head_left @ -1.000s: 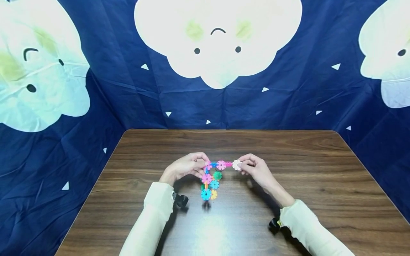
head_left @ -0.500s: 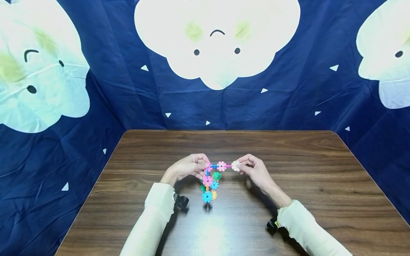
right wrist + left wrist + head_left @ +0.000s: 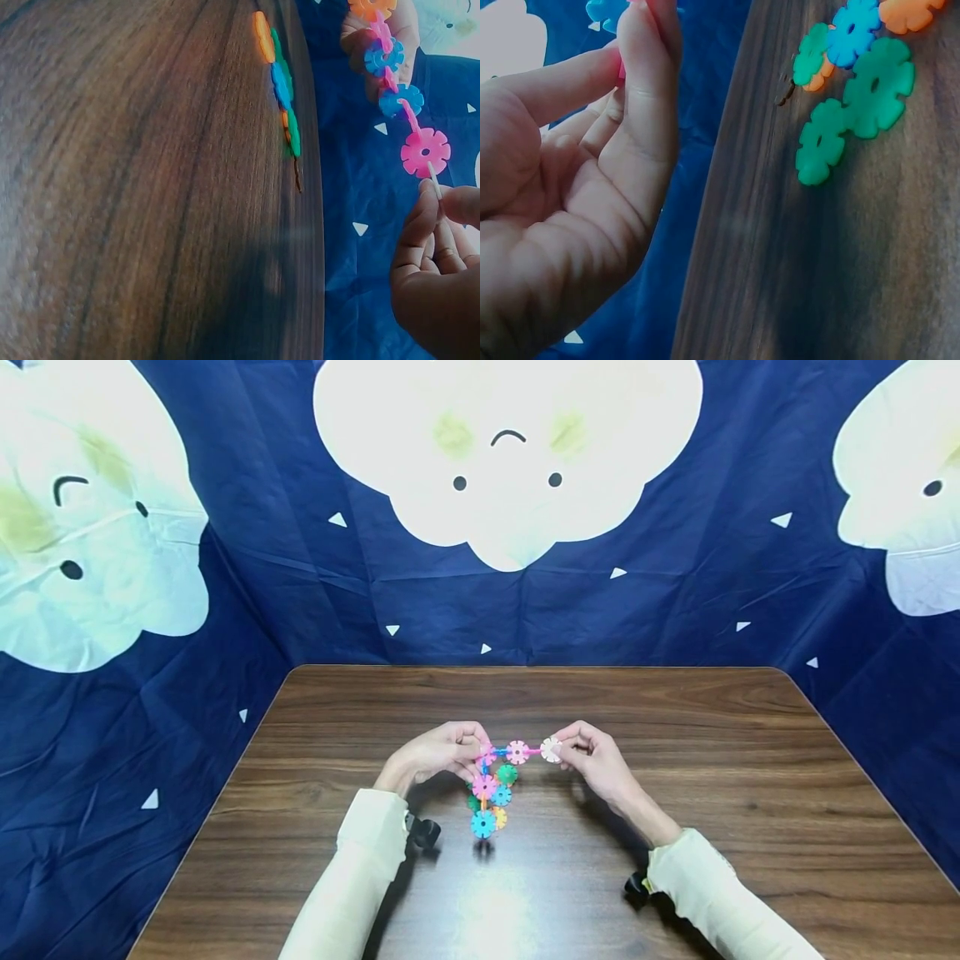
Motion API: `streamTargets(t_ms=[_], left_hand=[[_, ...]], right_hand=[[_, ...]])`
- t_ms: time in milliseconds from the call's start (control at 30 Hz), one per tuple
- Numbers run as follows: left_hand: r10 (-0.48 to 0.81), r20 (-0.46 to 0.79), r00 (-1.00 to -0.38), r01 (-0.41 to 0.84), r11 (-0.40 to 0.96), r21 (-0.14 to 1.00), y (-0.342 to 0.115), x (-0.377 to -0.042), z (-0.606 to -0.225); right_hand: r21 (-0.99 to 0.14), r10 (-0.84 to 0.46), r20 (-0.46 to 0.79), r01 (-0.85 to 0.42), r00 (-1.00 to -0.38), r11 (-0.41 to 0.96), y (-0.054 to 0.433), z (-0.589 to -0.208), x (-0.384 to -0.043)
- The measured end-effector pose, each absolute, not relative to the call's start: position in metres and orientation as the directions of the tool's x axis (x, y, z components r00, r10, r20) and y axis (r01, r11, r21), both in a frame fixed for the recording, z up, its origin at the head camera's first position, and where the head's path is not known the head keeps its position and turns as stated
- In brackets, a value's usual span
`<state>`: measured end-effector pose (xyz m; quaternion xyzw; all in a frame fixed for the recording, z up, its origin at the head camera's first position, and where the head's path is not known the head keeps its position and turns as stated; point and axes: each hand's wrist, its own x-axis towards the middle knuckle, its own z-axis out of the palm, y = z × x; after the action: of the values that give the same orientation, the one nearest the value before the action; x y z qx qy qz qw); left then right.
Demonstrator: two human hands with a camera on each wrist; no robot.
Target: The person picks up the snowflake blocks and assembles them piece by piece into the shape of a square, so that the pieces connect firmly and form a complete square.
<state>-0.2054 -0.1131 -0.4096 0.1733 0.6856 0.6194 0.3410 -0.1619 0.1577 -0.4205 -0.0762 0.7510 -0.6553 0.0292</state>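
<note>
My left hand (image 3: 442, 752) pinches a pink snowflake disc (image 3: 487, 754) at the corner of a chain of slotted plastic discs. From there one part of the chain runs toward the front, past another pink disc (image 3: 483, 787) to a blue disc (image 3: 483, 824). The other part stretches right through a pale pink disc (image 3: 517, 752). At its right end, my right hand (image 3: 596, 760) pinches a white disc (image 3: 551, 750) between thumb and finger. In the right wrist view the white disc (image 3: 435, 182) meets a pink disc (image 3: 425, 152) edge-on. The left fingertips mostly cover their disc.
Under the chain, linked discs lie on the wooden table (image 3: 697, 743): green (image 3: 877, 88), blue (image 3: 853, 32) and orange (image 3: 911, 13). Black wrist cameras sit by the left sleeve (image 3: 371, 827) and right sleeve (image 3: 697, 868). A blue cloth (image 3: 525, 618) with clouds hangs behind.
Both hands keep their pinch. The chain has dipped slightly toward the front, and the white disc has edged a little left toward the pale pink one.
</note>
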Motion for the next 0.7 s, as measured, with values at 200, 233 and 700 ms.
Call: streamTargets(t_ms=[200,233,700], left_hand=[[0.666,-0.257,-0.7,-0.194,0.169,0.966,-0.1134,-0.2057,-0.4098],[0.666,-0.257,-0.701,-0.194,0.169,0.966,-0.1134,-0.2056,-0.4096],[0.702,-0.263,-0.662,-0.215,0.158,0.964,-0.1149,-0.2027,-0.4138]], right_hand=[[-0.991,-0.157,0.057,-0.075,-0.986,0.114,0.1573,-0.4215,-0.1624],[-0.991,-0.157,0.057,-0.075,-0.986,0.11,0.157,-0.4217,-0.1622],[-0.987,-0.19,0.08,-0.104,-0.979,0.119,0.1568,-0.4195,-0.1658]])
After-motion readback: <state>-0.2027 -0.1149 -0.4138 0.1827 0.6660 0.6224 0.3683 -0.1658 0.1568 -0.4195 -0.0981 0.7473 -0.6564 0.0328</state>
